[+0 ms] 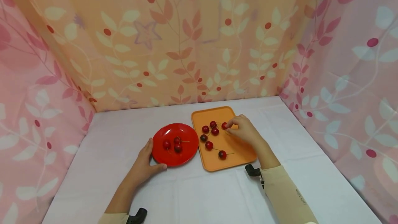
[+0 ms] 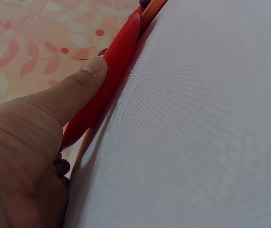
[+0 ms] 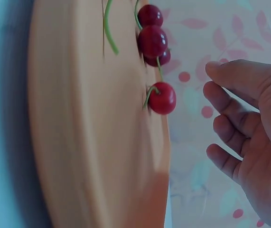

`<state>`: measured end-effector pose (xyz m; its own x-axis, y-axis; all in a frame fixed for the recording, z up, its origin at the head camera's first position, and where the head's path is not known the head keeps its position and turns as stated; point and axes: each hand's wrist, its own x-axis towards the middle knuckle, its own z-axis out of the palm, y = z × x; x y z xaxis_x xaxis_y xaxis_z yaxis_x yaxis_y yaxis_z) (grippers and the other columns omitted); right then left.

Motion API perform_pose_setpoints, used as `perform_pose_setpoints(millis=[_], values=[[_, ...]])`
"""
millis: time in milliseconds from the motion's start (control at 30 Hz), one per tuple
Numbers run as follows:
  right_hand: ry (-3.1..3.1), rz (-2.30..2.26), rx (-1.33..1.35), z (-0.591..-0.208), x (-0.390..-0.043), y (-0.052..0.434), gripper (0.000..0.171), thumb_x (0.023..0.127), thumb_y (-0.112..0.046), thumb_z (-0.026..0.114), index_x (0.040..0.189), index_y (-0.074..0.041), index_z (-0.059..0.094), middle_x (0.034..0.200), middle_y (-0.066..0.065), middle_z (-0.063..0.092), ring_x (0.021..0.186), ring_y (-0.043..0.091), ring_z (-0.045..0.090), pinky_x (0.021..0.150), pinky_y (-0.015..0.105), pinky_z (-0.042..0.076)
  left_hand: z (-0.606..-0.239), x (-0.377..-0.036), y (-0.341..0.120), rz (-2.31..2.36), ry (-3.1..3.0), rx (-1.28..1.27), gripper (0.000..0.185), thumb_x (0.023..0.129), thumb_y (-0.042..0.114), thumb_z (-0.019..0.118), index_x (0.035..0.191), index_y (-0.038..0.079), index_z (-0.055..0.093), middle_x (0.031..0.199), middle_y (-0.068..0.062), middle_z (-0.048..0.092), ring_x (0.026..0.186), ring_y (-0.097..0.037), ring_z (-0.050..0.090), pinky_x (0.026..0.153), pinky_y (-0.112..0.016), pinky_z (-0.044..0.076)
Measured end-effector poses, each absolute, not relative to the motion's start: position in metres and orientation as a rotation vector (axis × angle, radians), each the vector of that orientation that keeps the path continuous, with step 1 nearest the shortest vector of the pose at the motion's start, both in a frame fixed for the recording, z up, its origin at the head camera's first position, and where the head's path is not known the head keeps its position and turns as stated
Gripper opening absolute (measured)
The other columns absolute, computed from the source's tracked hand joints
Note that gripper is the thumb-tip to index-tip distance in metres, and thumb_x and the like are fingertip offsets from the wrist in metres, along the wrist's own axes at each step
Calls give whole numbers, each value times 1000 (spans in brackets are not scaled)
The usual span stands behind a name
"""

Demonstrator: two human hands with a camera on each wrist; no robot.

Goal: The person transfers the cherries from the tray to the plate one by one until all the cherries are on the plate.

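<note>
A round red plate (image 1: pixel 158 156) holds three dark red cherries (image 1: pixel 166 144). My left hand (image 1: pixel 143 163) grips the plate's left side; its thumb lies against the rim in the left wrist view. To the right, an orange tray (image 1: pixel 237 155) carries several stemmed cherries (image 1: pixel 209 145). Over the tray's right part is my right hand (image 1: pixel 244 129), its fingertips close to a single cherry (image 1: pixel 224 126) in the head view. In the right wrist view that hand's fingers are loosely bent, thumb near the forefinger, nothing between them, with a gap to the single cherry (image 3: pixel 162 98).
Plate and tray stand side by side on a white cloth-covered table (image 1: pixel 186 196). A leaf-patterned curtain (image 1: pixel 186 44) hangs behind and on both sides. Black wrist mounts (image 1: pixel 253 170) sit at both cuffs.
</note>
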<state>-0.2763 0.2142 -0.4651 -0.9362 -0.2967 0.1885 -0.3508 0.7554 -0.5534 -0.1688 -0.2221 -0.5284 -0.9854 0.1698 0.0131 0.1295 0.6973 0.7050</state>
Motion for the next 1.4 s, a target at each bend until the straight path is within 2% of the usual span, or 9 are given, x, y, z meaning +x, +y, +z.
perform_pose_setpoints(millis=[200, 700, 967, 1400], values=[[-2880, 912, 505, -472, -281, 222, 7, 90, -21, 81, 95, -17, 78, 92, -3, 72, 103, 25, 55, 97, 49, 48, -525, -168, -224, 1161, 2841, 236, 131, 72, 58, 87, 166, 18, 5, 173, -11, 10, 156, -41, 15, 107, -61, 47], [-2973, 882, 503, -487, -287, 227, 7, 88, -25, 83, 91, -19, 80, 92, -5, 74, 98, 23, 55, 90, 42, 45, -521, -167, -223, 1178, 2829, 226, 131, 73, 55, 88, 166, 16, 4, 173, -11, 10, 156, -42, 14, 108, -62, 46], [-2969, 760, 546, -493, -287, 224, 8, 86, -29, 84, 90, -22, 81, 89, -9, 75, 95, 21, 55, 94, 45, 35, -523, -169, -222, 1183, 2829, 232, 130, 73, 57, 86, 166, 17, 5, 173, -10, 9, 156, -41, 14, 108, -62, 46], [-2945, 714, 534, -506, -289, 223, 7, 87, -30, 84, 85, -24, 80, 86, -11, 73, 93, 20, 57, 91, 44, 33, -528, -168, -222, 1166, 2837, 233, 131, 73, 59, 86, 166, 16, 4, 173, -11, 9, 155, -43, 14, 108, -63, 45]])
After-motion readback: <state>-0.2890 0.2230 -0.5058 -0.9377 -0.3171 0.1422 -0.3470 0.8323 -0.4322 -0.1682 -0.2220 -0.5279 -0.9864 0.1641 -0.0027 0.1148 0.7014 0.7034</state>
